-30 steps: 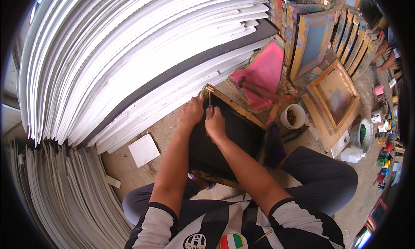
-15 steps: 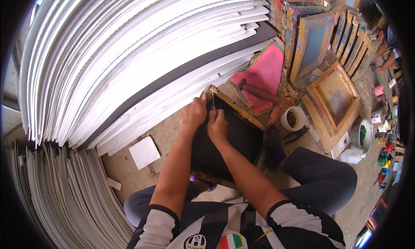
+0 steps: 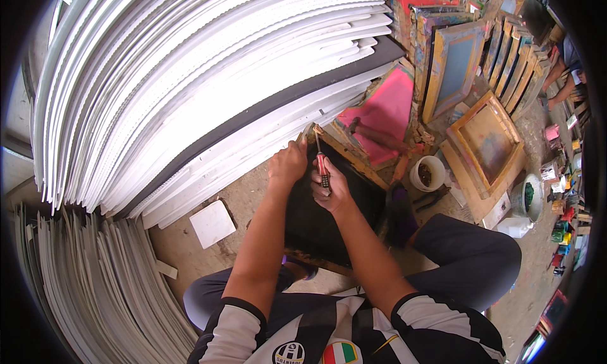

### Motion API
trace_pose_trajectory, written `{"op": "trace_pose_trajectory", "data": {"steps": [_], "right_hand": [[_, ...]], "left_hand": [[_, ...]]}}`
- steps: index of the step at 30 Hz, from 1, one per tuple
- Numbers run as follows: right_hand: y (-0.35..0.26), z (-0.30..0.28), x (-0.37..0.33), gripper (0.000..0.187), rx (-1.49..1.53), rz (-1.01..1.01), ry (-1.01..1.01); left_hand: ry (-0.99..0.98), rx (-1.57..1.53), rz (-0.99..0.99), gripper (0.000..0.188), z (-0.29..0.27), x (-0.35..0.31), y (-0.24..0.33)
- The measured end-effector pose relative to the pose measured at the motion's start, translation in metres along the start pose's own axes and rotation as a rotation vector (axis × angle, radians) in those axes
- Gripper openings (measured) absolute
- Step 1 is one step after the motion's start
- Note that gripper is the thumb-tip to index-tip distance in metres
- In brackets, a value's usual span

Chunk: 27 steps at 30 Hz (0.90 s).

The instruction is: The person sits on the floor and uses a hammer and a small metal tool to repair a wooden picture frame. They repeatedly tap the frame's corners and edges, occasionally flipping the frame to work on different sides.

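Observation:
My right hand (image 3: 333, 187) is closed round the red and black handle of a screwdriver (image 3: 322, 167). The screwdriver's tip meets the far corner of a wooden screen frame (image 3: 355, 163) with dark mesh, which lies tilted between my legs. At that same corner, my left hand (image 3: 288, 164) grips the frame's left edge, its fingers partly hidden. A hammer (image 3: 379, 136) rests across a pink screen (image 3: 397, 98) just beyond the frame. Beside my right foot are a small white bucket (image 3: 416, 177) with brown bits inside and dark pliers (image 3: 432, 198).
Tall stacks of white sheets (image 3: 208, 67) rise ahead and left, with grey sheets (image 3: 95, 282) nearer. Wooden frames (image 3: 456, 67) lean at the far right; another frame (image 3: 513, 133) lies on a board. Paint pots (image 3: 559, 234) line the right. Another person's arm (image 3: 557, 76) shows at the rim.
My right hand has shifted slightly nearer and right, its grip turned so that more of the screwdriver's handle shows. My left hand still grips the frame at the corner.

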State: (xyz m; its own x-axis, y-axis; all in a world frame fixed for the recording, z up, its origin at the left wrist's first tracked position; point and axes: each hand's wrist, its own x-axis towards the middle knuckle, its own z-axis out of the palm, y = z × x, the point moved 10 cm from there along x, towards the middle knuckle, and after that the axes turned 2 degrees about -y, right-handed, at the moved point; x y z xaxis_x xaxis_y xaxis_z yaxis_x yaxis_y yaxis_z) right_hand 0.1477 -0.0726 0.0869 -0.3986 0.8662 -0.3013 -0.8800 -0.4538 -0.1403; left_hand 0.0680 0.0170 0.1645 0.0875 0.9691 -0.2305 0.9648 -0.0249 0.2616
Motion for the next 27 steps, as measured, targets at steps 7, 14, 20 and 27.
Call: {"op": "trace_pose_trajectory", "data": {"steps": [7, 14, 20, 27], "right_hand": [[-0.032, -0.025, -0.003, 0.024, -1.198, -0.625, 0.574], [-0.025, 0.006, -0.003, 0.026, -1.369, -1.019, 0.532], [-0.006, -0.018, 0.015, 0.027, -1.151, -0.710, 0.653], [-0.010, -0.010, 0.010, 0.028, -1.101, -1.035, 0.759]], "left_hand": [[0.042, -0.009, 0.065, 0.054, 0.024, 0.013, -0.013], [0.041, -0.001, 0.071, 0.057, 0.040, 0.017, -0.037], [0.104, 0.116, 0.155, 0.030, 0.054, 0.025, -0.053], [0.090, 0.112, 0.521, 0.032, 0.024, 0.009, -0.011]]}}
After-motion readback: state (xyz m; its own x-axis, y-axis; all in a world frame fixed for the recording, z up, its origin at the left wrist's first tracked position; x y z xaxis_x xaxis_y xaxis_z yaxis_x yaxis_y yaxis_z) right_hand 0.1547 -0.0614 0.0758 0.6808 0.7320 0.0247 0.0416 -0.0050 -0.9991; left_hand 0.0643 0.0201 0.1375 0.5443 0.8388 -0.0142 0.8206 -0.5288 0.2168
